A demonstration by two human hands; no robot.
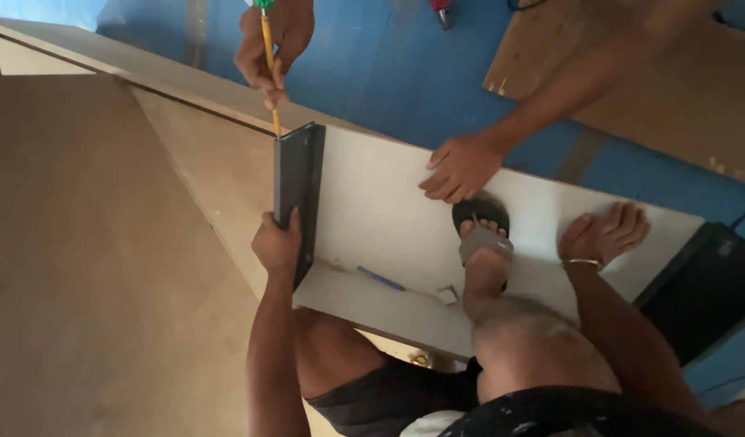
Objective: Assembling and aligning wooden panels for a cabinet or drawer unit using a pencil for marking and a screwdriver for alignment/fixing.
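Dark flat metal square (295,190) standing on edge at left end of white board (389,218), gripped by left hand (277,243). Right hand (603,235) open, flat on board beside sandalled foot (482,239). Co-worker's hand (269,48) holding yellow pencil (269,69) at square's top; another (460,168) pressing board. Plywood sheets (105,243), blue floor (405,73) around.

Left hand (277,243) grips dark square (298,190) on white board (389,218).

Left hand (277,243) curled in a grip; right hand (603,235) flat, fingers spread.
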